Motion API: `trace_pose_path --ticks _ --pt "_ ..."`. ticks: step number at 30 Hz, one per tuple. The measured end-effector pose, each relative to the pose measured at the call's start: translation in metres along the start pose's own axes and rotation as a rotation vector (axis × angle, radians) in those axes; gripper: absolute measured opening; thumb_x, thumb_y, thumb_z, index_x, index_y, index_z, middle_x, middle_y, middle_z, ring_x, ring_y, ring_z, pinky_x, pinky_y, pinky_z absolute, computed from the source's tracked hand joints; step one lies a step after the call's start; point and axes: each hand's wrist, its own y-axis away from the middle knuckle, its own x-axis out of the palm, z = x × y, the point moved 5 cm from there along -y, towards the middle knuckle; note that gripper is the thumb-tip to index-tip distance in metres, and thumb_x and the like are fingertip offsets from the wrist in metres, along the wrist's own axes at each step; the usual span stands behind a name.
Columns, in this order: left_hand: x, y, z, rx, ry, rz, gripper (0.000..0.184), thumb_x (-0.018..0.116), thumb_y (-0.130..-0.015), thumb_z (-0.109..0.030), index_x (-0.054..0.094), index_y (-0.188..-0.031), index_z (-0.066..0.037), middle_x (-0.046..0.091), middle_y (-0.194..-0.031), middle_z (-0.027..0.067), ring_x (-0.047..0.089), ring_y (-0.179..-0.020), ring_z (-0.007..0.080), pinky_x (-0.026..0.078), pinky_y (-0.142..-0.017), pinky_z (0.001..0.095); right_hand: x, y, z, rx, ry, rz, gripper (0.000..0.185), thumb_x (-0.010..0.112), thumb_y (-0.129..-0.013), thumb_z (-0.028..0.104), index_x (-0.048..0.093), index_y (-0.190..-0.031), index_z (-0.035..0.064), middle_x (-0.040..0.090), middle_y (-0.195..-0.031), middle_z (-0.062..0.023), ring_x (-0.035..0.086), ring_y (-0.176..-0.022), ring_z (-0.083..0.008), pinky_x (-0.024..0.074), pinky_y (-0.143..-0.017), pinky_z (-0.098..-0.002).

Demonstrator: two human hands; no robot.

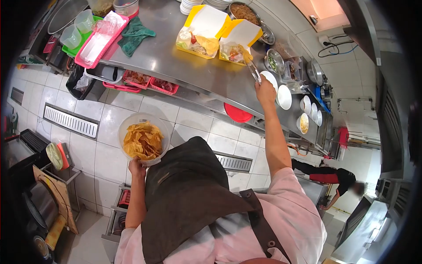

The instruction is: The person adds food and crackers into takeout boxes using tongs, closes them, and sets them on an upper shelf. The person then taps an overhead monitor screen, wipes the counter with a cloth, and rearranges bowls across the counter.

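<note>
My left hand [137, 166] grips the rim of a clear round plastic tub [164, 127], held out over the floor. Golden fried crisps [143, 141] fill the tub. In my right hand [266, 90] is a pair of metal tongs [253, 71], stretched out over the steel counter. A golden crisp [247, 56] shows at the tongs' tips, by the edge of a yellow takeaway box [239, 38]. That box has its lid up and food inside. To its left stands a second open yellow box [204, 22], with crisps lying on its food.
White bowls [284, 97] line the counter [162, 66] right of my hand, near a metal bowl of chopped greens [274, 60]. A pink tray [94, 50] and a green cloth [135, 36] lie at the left. Another person [338, 178] bends over at the far right.
</note>
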Motion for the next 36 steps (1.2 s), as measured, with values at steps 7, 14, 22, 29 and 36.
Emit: trace_pose_path --ticks 7,14,22,29,36 --pt "0.034 0.007 0.004 -0.008 -0.042 0.110 0.024 0.054 -0.073 0.000 0.053 -0.096 -0.005 0.057 -0.084 0.0098 0.058 -0.073 0.0242 0.047 -0.059 0.0389 0.015 -0.009 0.023 0.014 -0.350 -0.002 0.045 0.064 -0.087 0.021 0.053 -0.130 0.0104 0.066 -0.107 -0.0225 0.064 -0.098 -0.0408 0.0508 -0.084 -0.0484" --pt "0.036 -0.028 0.025 0.018 -0.164 0.132 0.020 0.060 -0.072 0.001 0.050 -0.088 -0.007 0.053 -0.073 0.0053 0.053 -0.059 0.0190 0.042 -0.048 0.0334 0.162 0.208 -0.002 -0.020 -0.605 0.465 0.031 0.059 -0.084 0.014 0.044 -0.108 0.0011 0.059 -0.086 -0.0258 0.062 -0.083 -0.0437 0.0482 -0.071 -0.0474" --pt "0.049 -0.053 0.051 0.199 -0.522 0.453 0.013 0.061 -0.075 -0.002 0.055 -0.086 -0.006 0.052 -0.071 0.0059 0.054 -0.059 0.0206 0.044 -0.047 0.0327 0.360 0.377 -0.138 1.263 -1.525 0.140 0.017 0.065 -0.082 0.020 0.060 -0.075 0.0053 0.047 -0.054 -0.0028 0.042 -0.036 -0.0133 0.0317 -0.032 -0.0300" --pt "0.077 -0.062 0.084 0.672 -1.293 0.495 0.024 0.060 -0.069 0.004 0.053 -0.088 -0.010 0.053 -0.074 0.0045 0.050 -0.060 0.0179 0.042 -0.049 0.0319 0.478 0.197 -0.173 1.769 -1.829 -0.355 0.042 0.063 -0.092 0.036 0.041 -0.066 0.0122 0.043 -0.051 -0.0033 0.037 -0.037 -0.0164 0.0286 -0.034 -0.0319" --pt "0.113 -0.092 0.175 0.677 -1.477 0.558 0.027 0.074 -0.059 -0.002 0.055 -0.078 -0.008 0.057 -0.067 0.0083 0.056 -0.067 0.0344 0.046 -0.061 0.0423 0.530 0.199 -0.170 1.579 -1.892 -0.455 0.017 0.060 -0.090 0.014 0.051 -0.076 0.0099 0.050 -0.058 -0.0029 0.042 -0.044 -0.0141 0.0328 -0.042 -0.0279"
